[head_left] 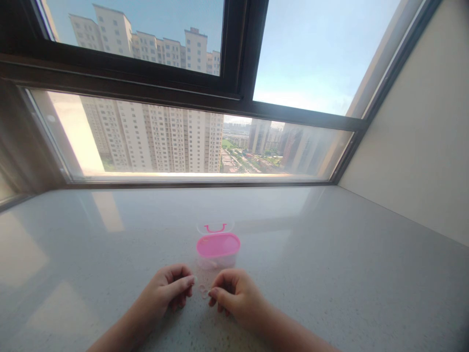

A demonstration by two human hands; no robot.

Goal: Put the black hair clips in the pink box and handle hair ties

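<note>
My left hand (174, 287) is closed in a pinch just above the counter. A tiny pale, whitish-green piece (195, 279) shows at its thumb tip; its kind is too small to make out. Facing it, my right hand (234, 292) is also pinched, with thumb and forefinger at some small pale pink rings (202, 292). Whether the rings are linked together I cannot tell. Right behind both hands stands a small oval plastic box (219, 246) with a pink top and a see-through body. A clear part with a pink handle (215, 228) shows at its back.
The hands and box are on a wide speckled, pale stone sill (330, 274). A dark-framed window (234, 105) closes off the far side, with tall buildings outside. On the right rises a plain wall (421, 156). Patches of sunlight lie on the left.
</note>
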